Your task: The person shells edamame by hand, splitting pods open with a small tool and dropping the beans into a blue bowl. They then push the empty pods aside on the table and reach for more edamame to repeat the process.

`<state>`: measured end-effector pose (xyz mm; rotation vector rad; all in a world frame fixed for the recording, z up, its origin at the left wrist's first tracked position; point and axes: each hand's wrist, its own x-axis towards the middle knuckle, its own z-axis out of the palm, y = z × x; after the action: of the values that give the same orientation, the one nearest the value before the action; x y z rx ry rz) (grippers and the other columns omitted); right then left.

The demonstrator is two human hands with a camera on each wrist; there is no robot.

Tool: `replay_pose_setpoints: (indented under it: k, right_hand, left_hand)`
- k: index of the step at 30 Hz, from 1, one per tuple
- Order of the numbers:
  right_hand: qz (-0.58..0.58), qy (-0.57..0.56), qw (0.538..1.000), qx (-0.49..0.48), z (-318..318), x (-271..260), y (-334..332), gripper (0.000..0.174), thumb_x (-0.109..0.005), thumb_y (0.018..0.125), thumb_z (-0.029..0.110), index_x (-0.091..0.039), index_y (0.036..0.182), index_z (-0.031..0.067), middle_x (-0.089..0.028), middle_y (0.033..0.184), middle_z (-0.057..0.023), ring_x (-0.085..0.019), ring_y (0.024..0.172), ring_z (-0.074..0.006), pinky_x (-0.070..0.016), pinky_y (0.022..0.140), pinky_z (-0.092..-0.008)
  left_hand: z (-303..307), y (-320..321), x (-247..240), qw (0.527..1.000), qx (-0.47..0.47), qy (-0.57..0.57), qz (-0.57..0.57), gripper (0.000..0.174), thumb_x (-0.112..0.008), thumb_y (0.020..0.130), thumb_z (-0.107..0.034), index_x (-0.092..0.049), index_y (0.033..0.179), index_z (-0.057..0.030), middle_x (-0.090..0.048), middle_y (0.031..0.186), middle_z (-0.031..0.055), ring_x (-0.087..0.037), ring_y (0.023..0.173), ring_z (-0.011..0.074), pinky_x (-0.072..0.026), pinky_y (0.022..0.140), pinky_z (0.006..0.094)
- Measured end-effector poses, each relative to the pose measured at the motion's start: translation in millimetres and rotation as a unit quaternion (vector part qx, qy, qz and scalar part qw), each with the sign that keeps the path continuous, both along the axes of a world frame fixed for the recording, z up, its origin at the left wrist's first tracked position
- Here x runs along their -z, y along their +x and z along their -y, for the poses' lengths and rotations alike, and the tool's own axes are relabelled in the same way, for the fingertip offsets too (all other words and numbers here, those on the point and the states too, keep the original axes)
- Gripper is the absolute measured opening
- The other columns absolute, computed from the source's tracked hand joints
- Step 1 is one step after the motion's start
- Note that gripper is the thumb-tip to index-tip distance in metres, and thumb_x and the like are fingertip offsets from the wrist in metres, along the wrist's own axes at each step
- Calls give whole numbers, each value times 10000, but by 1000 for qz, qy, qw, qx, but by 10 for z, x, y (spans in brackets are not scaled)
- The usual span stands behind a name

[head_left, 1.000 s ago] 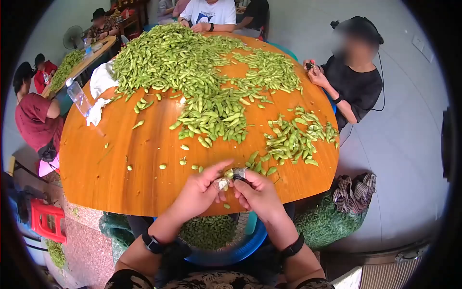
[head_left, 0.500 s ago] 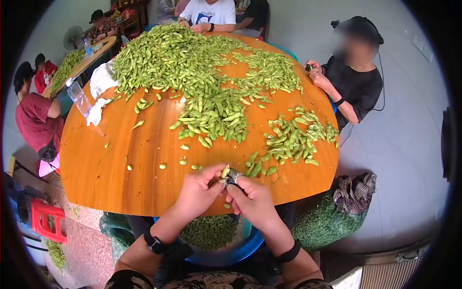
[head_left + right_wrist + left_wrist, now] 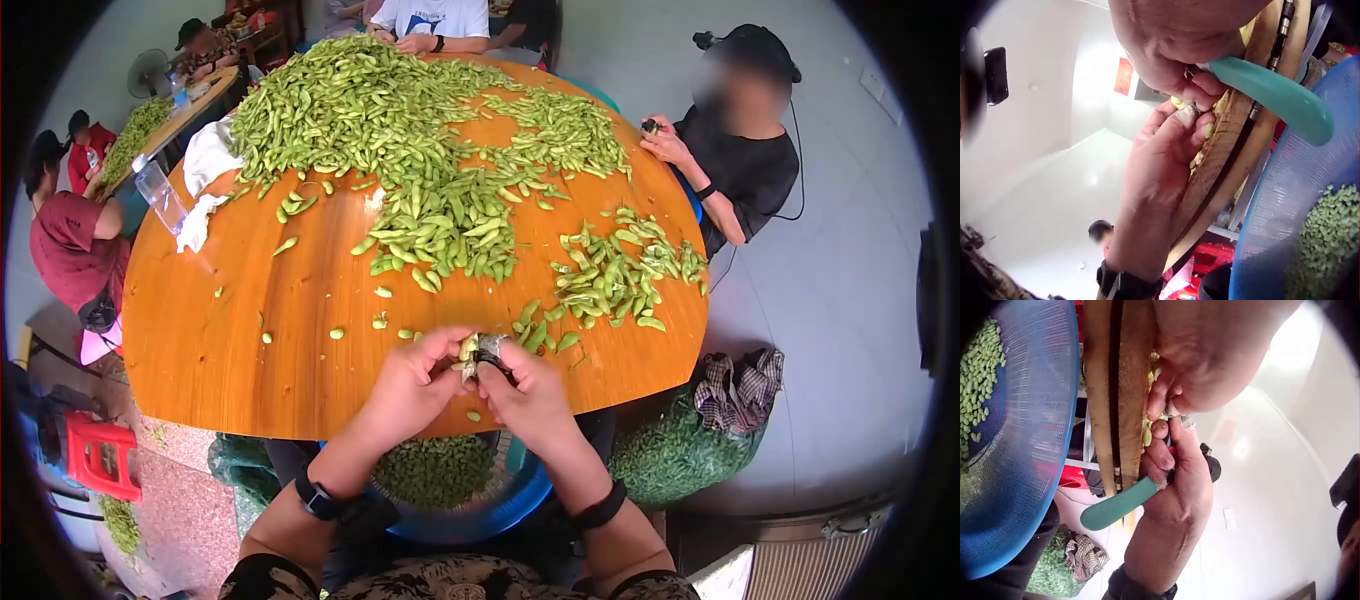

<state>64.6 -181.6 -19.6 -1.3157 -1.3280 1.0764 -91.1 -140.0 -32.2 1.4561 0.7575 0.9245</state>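
Above the near edge of the table, my left hand [image 3: 405, 390] and right hand [image 3: 532, 402] meet with fingertips close together. The left fingers pinch a pale green edamame pod [image 3: 467, 353] between thumb and forefinger. My right hand grips a tool whose curved teal handle [image 3: 1279, 97] sticks out below the palm; its working end is hidden among the fingers. Silver-grey tape [image 3: 490, 344] wraps a right fingertip, and whitish tape [image 3: 1188, 115] covers the left thumb tip. In the left wrist view the teal handle [image 3: 1119, 504] points toward the basin.
Below the table edge, a blue mesh basin [image 3: 1063, 456] holds shelled beans [image 3: 1332, 228]. A large edamame heap [image 3: 340, 110] covers the table's far side [image 3: 230, 370], with a smaller pile [image 3: 615, 275] right. A bottle [image 3: 158, 195] stands left. Several people sit around; a sack [image 3: 680, 450] lies right.
The left forefinger, raised and spread a second ago, has come down onto the pod. Both hands have drawn together. The head view has shifted slightly.
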Motion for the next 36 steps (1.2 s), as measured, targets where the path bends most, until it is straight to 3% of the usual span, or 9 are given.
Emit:
replay_pose_setpoints:
  k: [2, 6, 18, 20, 24, 27, 29, 32, 36]
  right_hand:
    - [-121, -117, 985, -28, 3, -63, 53, 114, -509, 948, 100, -603, 985, 49, -569, 698, 23, -488, 521, -23, -374, 448, -178]
    - [-83, -151, 983, -57, 44, -167, 93, 119, -506, 949, 98, -606, 964, 36, -576, 704, 14, -493, 510, -34, -389, 452, -183]
    - [-10, -79, 996, -47, 66, -124, -6, 100, -533, 912, 67, -581, 971, 1, -614, 727, -35, -601, 607, -95, -478, 522, -240]
    - [67, 23, 997, -19, 49, -16, -14, 118, -535, 893, 39, -586, 994, 1, -630, 749, -46, -622, 653, -116, -491, 563, -268]
    - [64, 15, 998, -18, 11, -82, 24, 157, -539, 877, 23, -592, 1024, 7, -643, 776, -58, -629, 688, -127, -502, 601, -294]
    - [11, -19, 999, -31, -11, -78, 50, 160, -534, 896, 47, -609, 1037, 35, -619, 750, -30, -588, 622, -97, -483, 551, -266]
    - [-83, -132, 987, -44, -47, -51, 107, 149, -528, 916, 79, -623, 1029, 63, -574, 711, 5, -517, 547, -58, -441, 493, -226]
    - [-97, -133, 985, -42, -72, -26, 103, 151, -526, 931, 109, -624, 1040, 79, -533, 685, 30, -460, 503, -31, -393, 452, -192]
    - [-88, -119, 989, -30, -20, -25, 95, 152, -536, 930, 122, -618, 1047, 69, -538, 680, 25, -465, 495, -39, -397, 450, -200]
  left_hand:
    - [-2, -3, -44, 1000, -1, -27, -2, 388, -523, 878, 89, -505, 1252, -10, -658, 989, 59, -629, 828, 98, -533, 738, 240]
    - [-25, 0, 26, 999, -7, -30, -10, 382, -525, 885, 85, -503, 1255, -7, -654, 1003, 62, -624, 818, 93, -533, 728, 238]
    - [-42, -9, 65, 994, -13, 65, -83, 382, -552, 833, 129, -519, 1193, 6, -654, 950, 51, -629, 801, 93, -535, 700, 239]
    - [-50, -13, 76, 990, -13, 83, -115, 385, -551, 826, 134, -522, 1186, 1, -653, 932, 46, -630, 804, 90, -537, 708, 240]
    - [-38, 4, 15, 994, 12, 77, -82, 375, -534, 835, 133, -519, 1183, -4, -652, 945, 51, -635, 810, 93, -541, 707, 242]
    - [-56, -15, 29, 999, 31, 26, -18, 334, -507, 862, 111, -508, 1175, -7, -648, 979, 63, -650, 808, 113, -546, 699, 245]
    - [-69, -30, 37, 998, 63, 0, 20, 316, -492, 893, 66, -497, 1197, -22, -639, 991, 66, -657, 775, 132, -547, 672, 248]
    - [-100, -79, 30, 987, 58, -120, 88, 351, -492, 915, 25, -475, 1260, -40, -634, 969, 59, -652, 725, 132, -537, 613, 236]
    - [-72, -41, -73, 989, 27, -129, 68, 286, -480, 933, 3, -525, 1213, -37, -618, 917, 34, -604, 659, 100, -515, 581, 234]
